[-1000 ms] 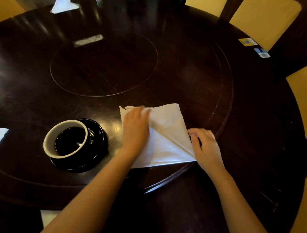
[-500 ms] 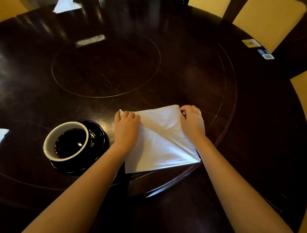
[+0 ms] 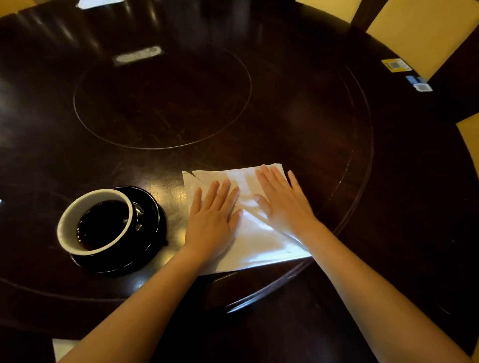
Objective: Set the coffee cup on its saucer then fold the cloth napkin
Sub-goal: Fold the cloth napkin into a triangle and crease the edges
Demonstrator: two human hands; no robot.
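Note:
A white-rimmed coffee cup [image 3: 94, 220] with dark liquid stands on a black saucer [image 3: 150, 233] on the dark round table [image 3: 298, 116]. To its right lies a white cloth napkin [image 3: 261, 241], folded over itself. My left hand [image 3: 212, 220] lies flat on the napkin's left part with fingers spread. My right hand [image 3: 282, 199] lies flat on its right part, palm down. Neither hand grips anything. The two hands hide the napkin's middle.
A raised round turntable edge [image 3: 363, 181] curves past the napkin on the right. Small cards [image 3: 396, 64] lie at the far right edge. White paper [image 3: 98, 3] sits at the far side, another piece [image 3: 63, 348] near me. Yellow chairs [image 3: 420, 31] stand beyond the table.
My right hand carried a napkin corner from the near right up to the far edge and let it go. Both hands then opened and now press flat on the folded napkin.

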